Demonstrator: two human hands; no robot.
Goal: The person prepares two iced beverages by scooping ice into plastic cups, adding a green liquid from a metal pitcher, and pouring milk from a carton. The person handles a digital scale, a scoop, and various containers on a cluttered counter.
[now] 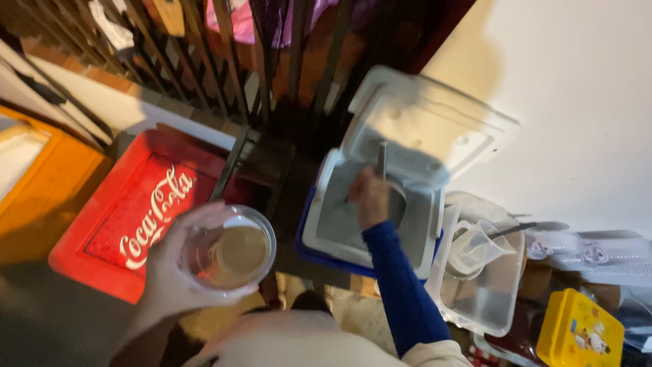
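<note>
My left hand (pixel 173 268) holds a clear plastic cup (pixel 231 251) with a pale brown drink in it, above the red cooler. My right hand (pixel 370 197), in a blue sleeve, reaches into an open blue-and-white cooler (pixel 326 217) and grips a metal scoop (pixel 388 187) by its handle. The cooler's white lid (pixel 435 122) stands open against the wall behind it.
A red cooler (pixel 129 217) sits at the left beside an orange box (pixel 47 183). At the right, a clear plastic tub (pixel 489 299) holds a clear measuring jug (pixel 475 248); a yellow box (pixel 577 333) lies further right. Dark railings (pixel 224 61) run behind.
</note>
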